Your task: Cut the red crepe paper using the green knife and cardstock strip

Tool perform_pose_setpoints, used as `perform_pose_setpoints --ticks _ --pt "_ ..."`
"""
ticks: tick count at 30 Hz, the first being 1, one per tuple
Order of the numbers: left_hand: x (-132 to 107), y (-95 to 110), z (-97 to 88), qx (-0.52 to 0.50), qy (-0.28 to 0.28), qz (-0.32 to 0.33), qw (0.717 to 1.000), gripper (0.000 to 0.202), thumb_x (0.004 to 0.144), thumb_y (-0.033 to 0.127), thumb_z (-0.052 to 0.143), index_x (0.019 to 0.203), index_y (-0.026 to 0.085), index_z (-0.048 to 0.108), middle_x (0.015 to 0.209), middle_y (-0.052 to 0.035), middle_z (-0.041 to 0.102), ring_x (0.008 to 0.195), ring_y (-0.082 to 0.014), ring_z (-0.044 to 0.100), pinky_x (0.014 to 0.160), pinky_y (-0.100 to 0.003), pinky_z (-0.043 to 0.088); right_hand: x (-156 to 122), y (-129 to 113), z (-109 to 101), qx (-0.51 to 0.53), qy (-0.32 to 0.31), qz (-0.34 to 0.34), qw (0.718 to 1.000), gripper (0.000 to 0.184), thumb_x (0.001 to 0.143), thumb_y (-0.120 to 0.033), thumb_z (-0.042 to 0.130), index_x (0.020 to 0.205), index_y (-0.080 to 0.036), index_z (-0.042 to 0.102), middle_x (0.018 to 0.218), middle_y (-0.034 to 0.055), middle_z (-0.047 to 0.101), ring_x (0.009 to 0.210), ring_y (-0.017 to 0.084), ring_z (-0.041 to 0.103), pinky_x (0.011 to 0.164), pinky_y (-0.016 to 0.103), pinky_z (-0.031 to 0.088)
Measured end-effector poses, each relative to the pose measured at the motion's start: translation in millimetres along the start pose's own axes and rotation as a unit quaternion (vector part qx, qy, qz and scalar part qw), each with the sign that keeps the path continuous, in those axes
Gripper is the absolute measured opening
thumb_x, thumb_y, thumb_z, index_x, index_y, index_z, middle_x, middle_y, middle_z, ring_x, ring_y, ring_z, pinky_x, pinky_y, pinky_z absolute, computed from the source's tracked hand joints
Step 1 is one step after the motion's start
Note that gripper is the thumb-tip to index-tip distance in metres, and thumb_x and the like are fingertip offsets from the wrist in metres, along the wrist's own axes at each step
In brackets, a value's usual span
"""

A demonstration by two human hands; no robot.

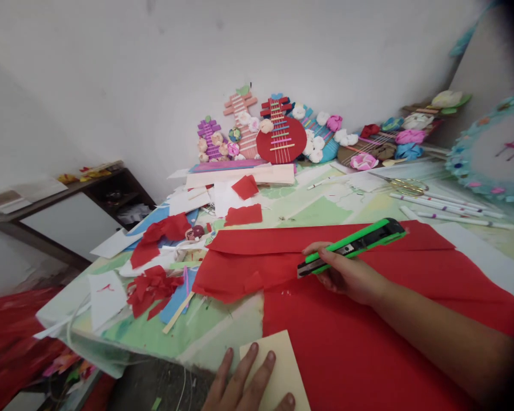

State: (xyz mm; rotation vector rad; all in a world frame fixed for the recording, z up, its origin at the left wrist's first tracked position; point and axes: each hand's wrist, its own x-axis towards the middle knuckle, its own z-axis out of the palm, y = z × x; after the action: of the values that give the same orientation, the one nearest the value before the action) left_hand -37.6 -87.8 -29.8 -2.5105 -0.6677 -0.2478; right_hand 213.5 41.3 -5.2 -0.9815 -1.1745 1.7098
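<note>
A green and black utility knife (352, 246) is gripped in my right hand (346, 275), its tip pointing left and down just over the red paper (351, 342). This large sheet is spread across the table, with a folded or separate strip along its far side. My left hand (244, 383) lies with spread fingers on a pale yellow card (278, 357) at the bottom. The card rests over the left edge of the red sheet. Part of the left hand is cut off by the frame.
Torn red scraps (154, 288) and paper pieces litter the table's left side. Against the wall stand several decorated lute shapes, one a red lute (281, 137). Gold-handled scissors (406, 186) and several white pens (449, 206) lie at the right. A dark cabinet (89, 214) stands left.
</note>
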Motion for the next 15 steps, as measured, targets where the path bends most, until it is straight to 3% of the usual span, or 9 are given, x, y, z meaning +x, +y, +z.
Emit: perform_pose_setpoints --ticks 6,11,15 --pt "22 6 15.6 -0.032 0.016 -0.037 0.999 0.037 0.083 0.041 0.048 0.119 0.032 0.044 0.115 -0.005 0.055 0.105 -0.0244 0.05 0.09 -0.042 0.036 -16 -33 10 -0.025 0.03 -0.063 0.997 0.036 0.068 -0.053 0.055 0.086 -0.021 0.054 0.048 -0.0027 0.054 0.037 0.01 0.046 0.031 0.019 0.029" --pt "50 -1 12.0 -0.052 0.005 -0.058 0.997 0.026 0.086 0.026 0.043 0.111 0.028 0.05 0.11 -0.0076 0.057 0.099 -0.0279 0.053 0.085 -0.048 0.038 -29 -70 5 -0.056 0.09 -0.11 0.988 0.035 0.069 -0.054 0.055 0.086 -0.024 0.056 0.048 -0.0004 0.053 0.037 0.011 0.046 0.03 0.02 0.031" --pt "63 -9 8.1 -0.061 -0.036 -0.051 0.996 0.026 0.086 0.026 0.04 0.109 0.025 0.052 0.109 -0.0098 0.058 0.093 -0.0286 0.056 0.077 -0.047 0.044 -43 -65 -8 -0.128 0.105 -0.1 0.981 0.039 0.072 -0.054 0.052 0.097 -0.025 0.056 0.051 0.0002 0.055 0.041 0.014 0.05 0.031 0.022 0.036"
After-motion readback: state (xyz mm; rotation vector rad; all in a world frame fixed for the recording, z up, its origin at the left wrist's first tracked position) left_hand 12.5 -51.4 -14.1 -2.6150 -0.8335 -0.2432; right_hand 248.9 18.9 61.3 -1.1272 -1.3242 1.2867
